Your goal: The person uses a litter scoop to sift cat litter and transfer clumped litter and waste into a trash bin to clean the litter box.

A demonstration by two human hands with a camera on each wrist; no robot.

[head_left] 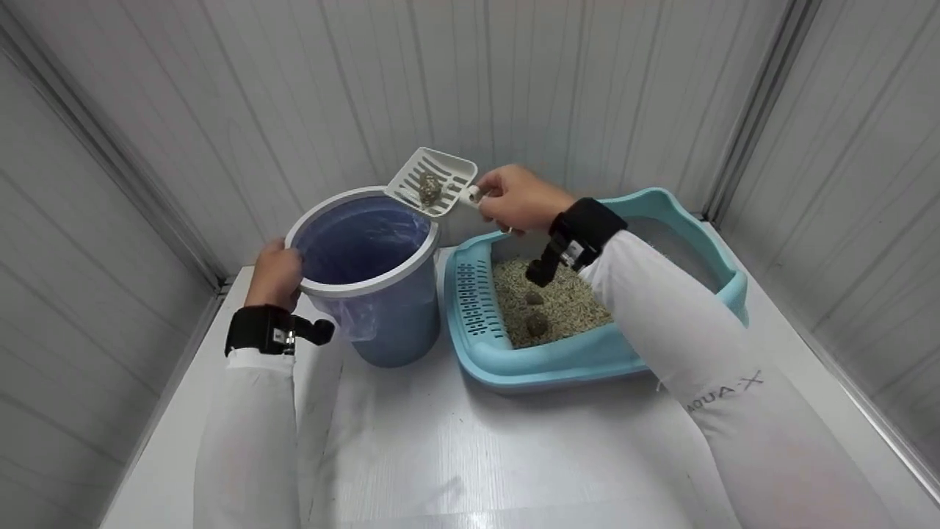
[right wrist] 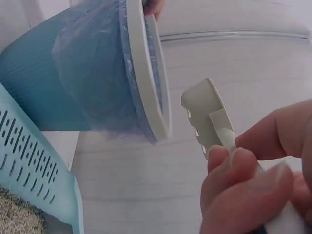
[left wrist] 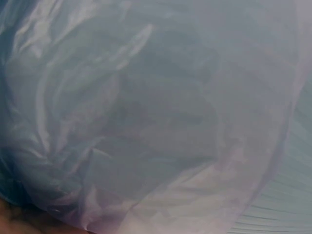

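Head view: right sleeve (head_left: 723, 382) reads "AQUA-X" (upside down) beside litter tray (head_left: 587, 353).

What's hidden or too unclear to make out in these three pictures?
- Left wrist view: only blurred bag plastic against the lens; the left hand unseen there.
- Right wrist view: scoop seen edge-on, its clump hidden.
- Head view: bin bottom hidden by its wall; the right arm covers part of the litter tray.

The head camera looks forward and down from above the table. The left wrist view presses against the bin liner (left wrist: 146, 122). The right wrist view, close up, shares the bin (right wrist: 146, 73) at its 11 o'clock with the head view.
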